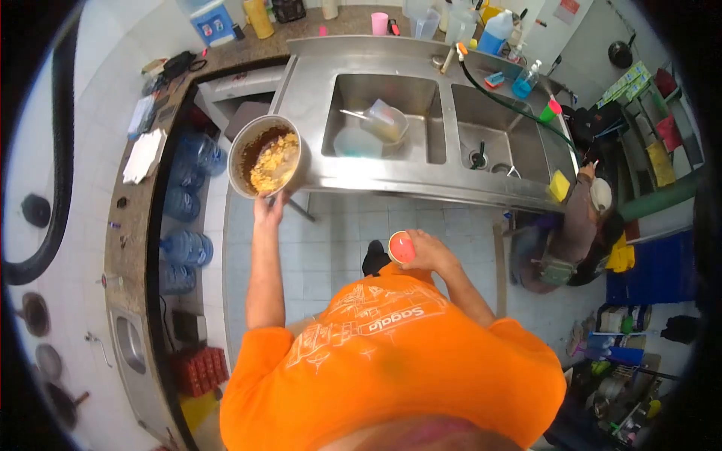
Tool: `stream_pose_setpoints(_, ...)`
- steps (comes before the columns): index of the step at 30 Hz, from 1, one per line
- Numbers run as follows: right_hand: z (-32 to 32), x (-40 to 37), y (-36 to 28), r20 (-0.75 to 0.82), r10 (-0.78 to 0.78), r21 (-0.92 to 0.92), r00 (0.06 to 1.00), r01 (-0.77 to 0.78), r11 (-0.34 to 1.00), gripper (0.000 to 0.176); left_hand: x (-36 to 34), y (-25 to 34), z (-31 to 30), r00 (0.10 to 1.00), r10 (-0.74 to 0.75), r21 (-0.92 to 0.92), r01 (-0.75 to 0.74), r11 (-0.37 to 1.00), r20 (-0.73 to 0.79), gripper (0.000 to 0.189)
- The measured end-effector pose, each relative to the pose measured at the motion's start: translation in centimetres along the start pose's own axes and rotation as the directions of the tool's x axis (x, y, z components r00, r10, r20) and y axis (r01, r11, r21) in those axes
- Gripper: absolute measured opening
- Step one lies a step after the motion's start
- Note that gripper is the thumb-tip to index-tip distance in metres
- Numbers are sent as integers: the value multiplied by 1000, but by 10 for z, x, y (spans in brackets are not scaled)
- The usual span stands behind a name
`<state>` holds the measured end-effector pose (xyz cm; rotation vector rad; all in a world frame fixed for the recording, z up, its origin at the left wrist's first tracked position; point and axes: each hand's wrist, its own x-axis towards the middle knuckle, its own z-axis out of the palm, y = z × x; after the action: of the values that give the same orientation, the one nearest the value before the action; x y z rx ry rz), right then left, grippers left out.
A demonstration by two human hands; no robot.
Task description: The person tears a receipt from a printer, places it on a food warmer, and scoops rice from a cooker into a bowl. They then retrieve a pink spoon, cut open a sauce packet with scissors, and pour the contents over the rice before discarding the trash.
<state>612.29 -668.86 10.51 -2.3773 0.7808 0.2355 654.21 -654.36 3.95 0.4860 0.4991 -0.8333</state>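
Pot first: round silver-coloured metal pot [247,146], left of centre in the upper half of the frame, mouth towards the camera, yellow crumbly food [275,160] inside, brown on the inner wall. My left hand [271,204] is at its lower edge, partly closed on it; pot sits just beyond the fingers, some of which are hidden underneath, so can't tell their full spread.

Right hand [430,252], centre frame: fingers curled around a round red piece with a pale yellow-green rim [402,247]. It sits at the left side of that hand, against the fingers; far side of the grip hidden.

Next out: stainless-steel sink counter [307,94], upper middle, just right of the pot. Clear plastic container [392,129] in its left basin. Yellow block [559,186] at its right end. Co-worker [577,218] at right of frame. Clear blue water jugs [188,248] at left.
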Motion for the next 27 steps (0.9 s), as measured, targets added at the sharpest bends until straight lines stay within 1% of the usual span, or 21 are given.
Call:
stream_pose_setpoints(3, -42, 47, -9, 4, 28, -2, 1000, -28, 1000, 87, 85, -9, 51, 997, -40, -2, 40, 999, -61, 64)
stream_pose_setpoints(4, -50, 65, -8, -1, 47, 14, 999, -47, 999, 87, 109, -10, 64, 991, -95, 51, 100, 994, -98, 65)
stream_pose_setpoints(6, -68, 98, -2, -68, 22, -14, 997, -23, 1000, 89, 151, -13, 85, 975, -169, 124, 188, 974, -146, 67)
stream_pose_setpoints(7, -84, 107, -10, -36, 105, -28, 994, -106, 994, 91, 168, -14, 95, 980, -128, 176, 155, 972, -153, 63)
stream_pose_setpoints(8, -89, 113, -11, -46, 151, -7, 987, -151, 988, 91, 183, -19, 103, 983, -96, 223, 130, 966, -155, 57)
stream_pose_setpoints(10, -94, 121, -9, -73, 180, 40, 981, -177, 983, 90, 210, -31, 122, 987, -31, 318, 81, 945, -158, 47)
stream_pose_setpoints(11, -93, 122, -8, -86, 230, 68, 969, -225, 972, 90, 224, -33, 134, 979, -29, 326, 94, 941, -201, 45)
stream_pose_setpoints(12, -90, 123, -10, -103, 282, 81, 954, -275, 958, 85, 238, -32, 145, 969, -20, 335, 105, 936, -246, 44)
stream_pose_setpoints(13, -87, 125, -13, -119, 329, 90, 937, -320, 943, 80, 291, -20, 130, 987, -5, 345, 60, 937, -159, 46)
stream_pose_setpoints(14, -83, 127, -15, -124, 370, 114, 921, -357, 927, 80, 341, -14, 116, 997, 9, 343, 15, 939, -70, 48)
stream_pose_setpoints(15, -76, 127, -17, -107, 444, 143, 890, -428, 892, 81, 326, -23, 143, 994, 99, 462, -65, 884, -49, 47)
stream_pose_setpoints(16, -69, 125, -20, -83, 513, 165, 854, -496, 853, 81, 358, -13, 151, 988, -41, 410, 98, 907, -146, 50)
stream_pose_setpoints(17, -62, 124, -25, -82, 539, 177, 838, -520, 835, 81, 383, -14, 149, 996, -62, 450, 81, 889, -57, 53)
stream_pose_setpoints(18, -55, 124, -30, -70, 565, 234, 822, -537, 810, 85, 383, -16, 166, 996, -86, 485, 58, 873, 35, 56)
stream_pose_setpoints(19, -53, 125, -37, -59, 588, 290, 807, -549, 784, 89, 389, -20, 183, 994, -109, 498, 78, 864, 33, 56)
stream_pose_setpoints(21, -49, 130, -49, -56, 630, 347, 774, -577, 739, 89, 396, -28, 210, 999, -13, 536, 37, 843, -48, 63)
stream_pose_setpoints(22, -45, 129, -61, -43, 655, 396, 755, -589, 705, 89, 395, -24, 212, 998, -27, 553, 54, 832, -56, 63)
stream_pose_setpoints(23, -44, 128, -71, -42, 674, 411, 737, -602, 684, 89, 392, -24, 217, 998, -52, 505, 35, 862, 19, 65)
stream_pose_setpoints(24, -47, 127, -79, -53, 670, 434, 741, -587, 684, 88, 390, -32, 223, 991, -85, 452, 31, 891, 100, 68)
stream_pose_setpoints(25, -52, 123, -87, -75, 675, 457, 734, -576, 678, 87, 387, -38, 214, 953, 34, 692, -244, 680, 302, 69)
stream_pose_setpoints(27, -64, 117, -105, -95, 708, 518, 700, -573, 635, 84, 380, -46, 218, 980, -49, 711, -105, 695, 192, 72)
